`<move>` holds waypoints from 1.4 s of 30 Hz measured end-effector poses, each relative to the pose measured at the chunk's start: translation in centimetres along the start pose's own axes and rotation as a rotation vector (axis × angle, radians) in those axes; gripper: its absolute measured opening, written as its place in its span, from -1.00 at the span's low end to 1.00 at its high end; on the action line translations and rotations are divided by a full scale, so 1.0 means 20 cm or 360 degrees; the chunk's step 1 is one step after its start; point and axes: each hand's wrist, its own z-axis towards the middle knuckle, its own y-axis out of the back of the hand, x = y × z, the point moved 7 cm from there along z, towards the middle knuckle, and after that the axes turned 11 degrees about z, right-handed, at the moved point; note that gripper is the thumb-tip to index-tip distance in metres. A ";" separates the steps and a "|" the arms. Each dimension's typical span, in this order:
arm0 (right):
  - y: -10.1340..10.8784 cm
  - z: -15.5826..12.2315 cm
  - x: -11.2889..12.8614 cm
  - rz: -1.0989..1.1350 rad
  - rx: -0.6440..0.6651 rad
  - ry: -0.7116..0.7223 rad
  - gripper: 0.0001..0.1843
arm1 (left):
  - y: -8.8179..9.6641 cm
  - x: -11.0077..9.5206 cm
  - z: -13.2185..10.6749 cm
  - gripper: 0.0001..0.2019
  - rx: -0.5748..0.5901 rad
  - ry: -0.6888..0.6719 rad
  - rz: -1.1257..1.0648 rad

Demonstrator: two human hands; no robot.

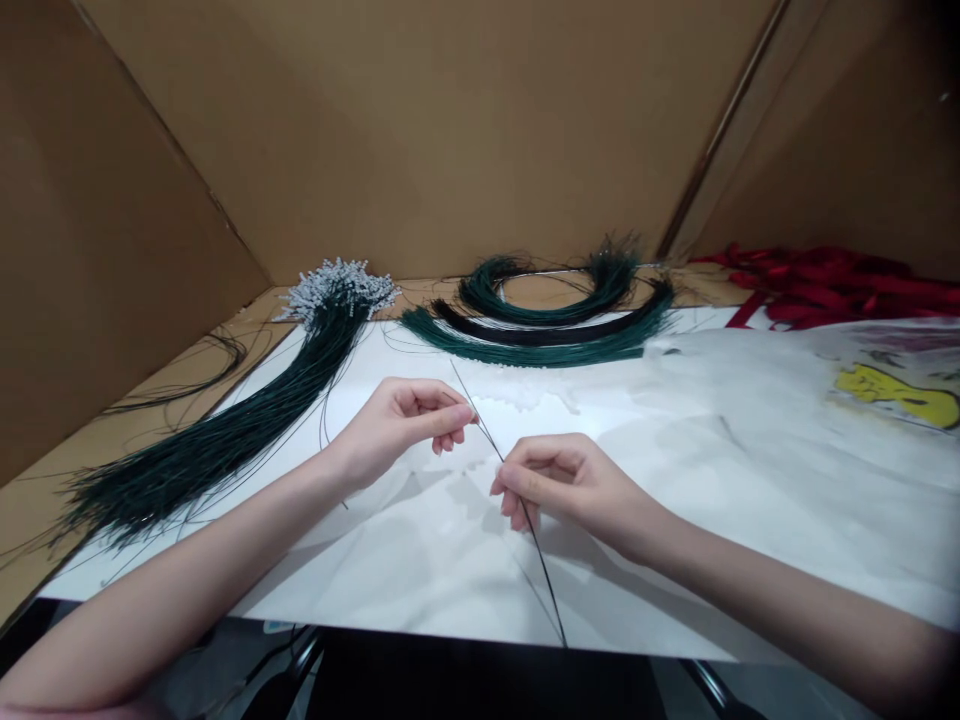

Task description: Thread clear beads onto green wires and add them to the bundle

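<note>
A thin dark wire (541,562) runs slantwise between my two hands over the white-covered table. Near its upper end, my left hand (420,412) pinches it between thumb and fingertips. Lower down, my right hand (559,480) also has thumb and forefinger closed on it. The wire's lower end reaches the table's front edge. Small white beads (517,385) lie in a loose patch beyond my hands. To the left rests a thick bundle of dark green wires (247,430), topped with a cluster of white beads (337,290).
Curved bundles of green wire (525,352) and black wire (555,330) lie at the back. Red ribbon (832,285) is heaped at the back right, near a clear plastic bag with a yellow print (892,392). Cardboard walls (450,130) enclose the table on the back and sides.
</note>
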 end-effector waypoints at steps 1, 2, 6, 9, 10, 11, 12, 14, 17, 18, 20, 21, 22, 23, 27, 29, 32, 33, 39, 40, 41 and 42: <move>0.00 -0.01 0.00 -0.0037 0.0017 -0.0011 -0.72 | 0.00 0.00 0.00 -0.83 0.0011 0.0019 -0.0010; -0.01 -0.01 0.00 -0.0071 0.0037 -0.0026 -0.73 | 0.00 0.01 0.00 -0.83 0.0034 0.0047 -0.0020; -0.03 -0.04 -0.01 -0.0202 0.0132 -0.0107 -0.73 | 0.00 0.02 0.02 -0.83 0.0118 0.0173 -0.0068; -0.06 -0.06 -0.01 -0.0303 0.0209 -0.0157 -0.72 | 0.00 0.03 0.02 -0.83 0.0131 0.0225 -0.0108; -0.06 -0.06 -0.01 -0.0326 0.0226 -0.0165 -0.72 | 0.00 0.03 0.02 -0.83 0.0136 0.0238 -0.0114; -0.07 -0.06 -0.02 -0.0341 0.0242 -0.0170 -0.71 | 0.00 0.03 0.02 -0.84 0.0140 0.0248 -0.0119; -0.07 -0.06 -0.02 -0.0355 0.0256 -0.0179 -0.71 | 0.00 0.03 0.03 -0.84 0.0142 0.0252 -0.0121; -0.08 -0.07 -0.03 -0.0392 0.0273 -0.0205 -0.68 | -0.01 0.04 0.03 -0.84 0.0143 0.0239 -0.0124; -0.08 -0.06 -0.03 -0.0429 0.0261 -0.0226 -0.66 | -0.03 0.03 0.03 -0.85 0.0150 0.0187 -0.0111; -0.08 -0.05 -0.03 -0.0415 0.0241 -0.0221 -0.66 | -0.04 0.03 0.03 -0.85 0.0157 0.0173 -0.0104; -0.07 -0.03 -0.02 -0.0334 0.0187 -0.0189 -0.67 | -0.06 0.03 0.02 -0.86 0.0175 0.0158 -0.0090; -0.06 -0.02 -0.02 -0.0284 0.0151 -0.0166 -0.67 | -0.07 0.03 0.02 -0.87 0.0189 0.0152 -0.0083; -0.06 0.00 -0.02 -0.0242 0.0115 -0.0137 -0.66 | -0.08 0.02 0.02 -0.87 0.0207 0.0145 -0.0077; -0.05 0.01 -0.02 -0.0211 0.0087 -0.0105 -0.65 | -0.08 0.02 0.02 -0.88 0.0226 0.0138 -0.0073; -0.04 0.07 -0.03 -0.0168 0.0085 -0.0043 -0.58 | -0.10 0.03 0.01 -0.87 0.0276 0.0120 -0.0058; -0.04 0.08 -0.03 -0.0162 0.0115 -0.0060 -0.57 | -0.09 0.03 0.01 -0.86 0.0283 0.0121 -0.0034; -0.05 0.07 -0.04 -0.0135 0.0191 -0.0134 -0.62 | -0.07 0.02 0.02 -0.86 0.0299 0.0121 0.0022; -0.06 0.06 -0.05 -0.0123 0.0221 -0.0168 -0.63 | -0.07 0.02 0.02 -0.86 0.0314 0.0129 0.0040; -0.09 0.03 -0.05 -0.0164 0.0392 -0.0332 -0.67 | -0.07 0.03 0.01 -0.86 0.0437 0.0172 0.0054; -0.09 0.03 -0.05 -0.0187 0.0422 -0.0349 -0.67 | -0.07 0.03 0.01 -0.86 0.0455 0.0169 0.0047; -0.09 0.02 -0.05 -0.0209 0.0447 -0.0366 -0.68 | -0.08 0.03 0.01 -0.87 0.0480 0.0166 0.0041; -0.10 0.02 -0.05 -0.0228 0.0469 -0.0379 -0.68 | -0.08 0.03 0.01 -0.87 0.0506 0.0162 0.0034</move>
